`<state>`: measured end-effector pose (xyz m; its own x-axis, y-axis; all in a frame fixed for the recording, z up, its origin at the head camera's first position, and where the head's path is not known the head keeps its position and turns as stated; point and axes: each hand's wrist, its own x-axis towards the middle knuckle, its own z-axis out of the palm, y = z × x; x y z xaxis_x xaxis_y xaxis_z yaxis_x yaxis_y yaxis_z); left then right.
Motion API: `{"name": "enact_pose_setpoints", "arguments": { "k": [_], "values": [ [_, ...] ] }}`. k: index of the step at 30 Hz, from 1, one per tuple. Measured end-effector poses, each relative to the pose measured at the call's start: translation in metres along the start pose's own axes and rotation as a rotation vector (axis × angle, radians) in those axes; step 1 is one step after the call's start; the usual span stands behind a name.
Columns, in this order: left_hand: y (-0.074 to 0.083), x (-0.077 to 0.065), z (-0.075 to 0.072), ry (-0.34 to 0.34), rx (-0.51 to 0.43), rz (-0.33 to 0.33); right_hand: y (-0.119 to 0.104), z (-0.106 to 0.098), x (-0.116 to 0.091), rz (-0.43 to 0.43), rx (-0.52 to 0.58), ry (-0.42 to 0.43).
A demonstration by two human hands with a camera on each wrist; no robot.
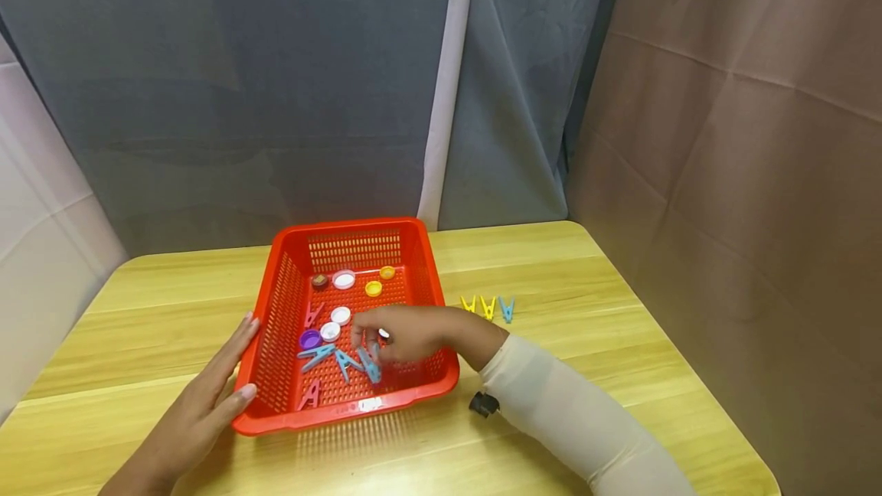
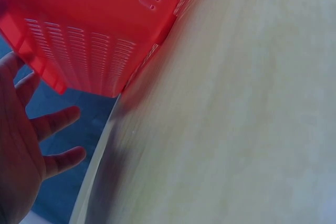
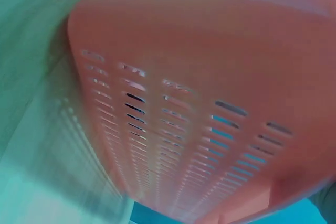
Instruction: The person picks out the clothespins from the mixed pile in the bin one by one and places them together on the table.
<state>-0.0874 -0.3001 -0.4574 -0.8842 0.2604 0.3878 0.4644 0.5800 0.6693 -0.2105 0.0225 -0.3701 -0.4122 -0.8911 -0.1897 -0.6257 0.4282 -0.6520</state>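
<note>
A red plastic basket [image 1: 347,402] holds clothespins and bottle caps. Inside it, my right hand [image 1: 406,331] reaches over the right wall with curled fingers, pinching a blue clothespin [image 1: 370,367] at its fingertips. Close by lie two more blue clothespins [image 1: 317,356], a purple cap [image 1: 310,339] and white caps [image 1: 331,331]. Pink clothespins [image 1: 311,395] are along the left part. My left hand [image 1: 207,396], fingers straight, rests at the basket's left rim. In the right wrist view the basket wall [image 3: 173,35] hides that hand.
Two yellow clothespins [image 1: 488,308] and one blue clothespin [image 1: 506,310] lie on the wooden table [image 1: 592,358] right of the basket. Yellow caps [image 1: 374,288], a pink-rimmed cap [image 1: 344,279] and a brown cap [image 1: 320,281] sit toward the basket's back. Grey curtains [image 1: 276,98] stand behind.
</note>
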Motion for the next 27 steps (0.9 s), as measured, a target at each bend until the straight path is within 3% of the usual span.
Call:
{"name": "enact_pose_setpoints", "arguments": {
  "k": [8, 14, 18, 27],
  "values": [
    [-0.001, 0.000, -0.001, -0.006, 0.007, 0.000, 0.005, -0.005, -0.005, 0.050, 0.577, -0.024],
    [-0.001, 0.001, -0.001, -0.007, 0.009, -0.007, 0.004, -0.009, -0.008, 0.068, 0.869, -0.002],
    [-0.001, 0.001, 0.000, -0.005, 0.001, -0.004, 0.004, -0.011, -0.009, 0.048, 0.933, 0.042],
    [-0.003, 0.001, 0.000, -0.007, 0.014, -0.015, 0.002, -0.005, -0.011, -0.022, 0.911, 0.094]
  ]
}}
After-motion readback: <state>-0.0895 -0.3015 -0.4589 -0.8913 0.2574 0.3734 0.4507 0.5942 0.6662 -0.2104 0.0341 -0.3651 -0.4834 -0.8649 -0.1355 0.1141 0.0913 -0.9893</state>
